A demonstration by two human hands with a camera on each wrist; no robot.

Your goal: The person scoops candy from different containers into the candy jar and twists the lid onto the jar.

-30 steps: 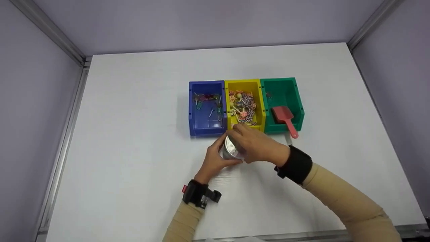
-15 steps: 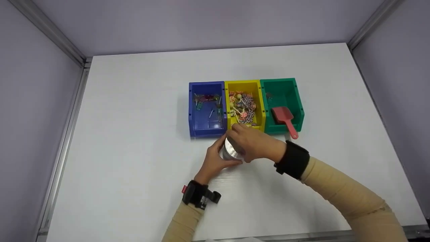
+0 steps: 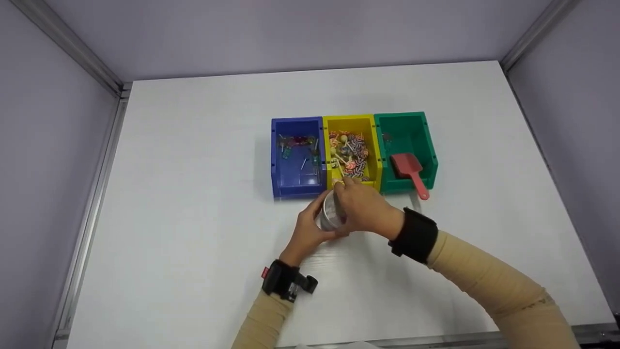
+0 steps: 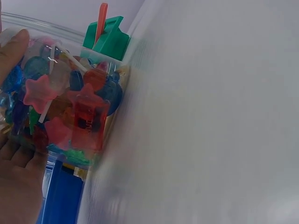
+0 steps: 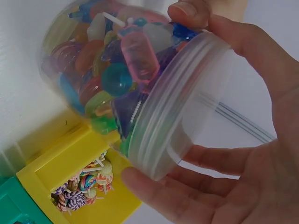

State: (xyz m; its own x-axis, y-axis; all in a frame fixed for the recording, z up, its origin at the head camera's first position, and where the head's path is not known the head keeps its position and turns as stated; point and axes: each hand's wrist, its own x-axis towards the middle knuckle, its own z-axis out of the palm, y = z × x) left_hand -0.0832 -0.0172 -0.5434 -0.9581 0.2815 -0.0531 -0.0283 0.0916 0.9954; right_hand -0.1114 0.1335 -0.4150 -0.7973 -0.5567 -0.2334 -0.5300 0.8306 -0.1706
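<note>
A clear round jar (image 4: 70,98) full of colourful see-through candy-like pieces stands on the table. My left hand (image 3: 306,235) grips the jar's side, with the thumb and fingers on opposite sides in the left wrist view. Over the top, my right hand (image 3: 365,208) holds the translucent plastic lid (image 5: 159,112) by its rim, fingers curled around the edge. The lid sits on the jar's mouth in the right wrist view. Seen from the head, my right hand hides much of the lid.
Just beyond the jar, three joined bins stand in a row: blue (image 3: 298,182) with a few clear pieces, yellow (image 3: 352,120) with swirled lollipops, green (image 3: 409,121) with a pink scoop (image 3: 409,167). Its handle overhangs the front. Grey walls (image 3: 310,34) border the white table (image 3: 193,194).
My right hand and wrist have shifted slightly left and turned a little at the lid. The left hand keeps its place around the jar. The bins have not moved.
</note>
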